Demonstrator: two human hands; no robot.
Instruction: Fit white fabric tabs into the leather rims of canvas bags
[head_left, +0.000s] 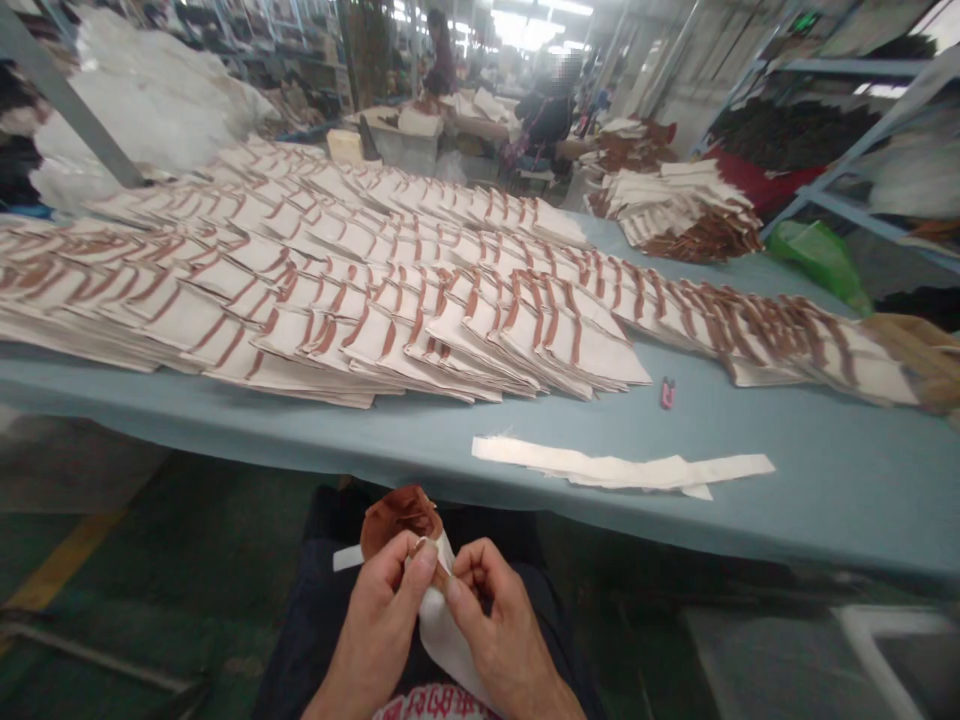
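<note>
Over my lap, both hands pinch one small piece of cream fabric with a brown end (401, 515). My left hand (379, 625) grips it from the left, thumb and fingers closed near the brown part. My right hand (499, 630) is closed on the cream strip (442, 630) from the right. The two thumbs nearly touch. The piece is held below the near edge of the blue-grey table (825, 470).
Several fanned rows of cream pieces with brown straps (420, 300) cover the table. Loose cream strips (622, 467) and a small pink tool (667, 393) lie near the front. More stacks (675, 210) and a green bag (817, 255) sit at the right. A person (544, 115) works behind.
</note>
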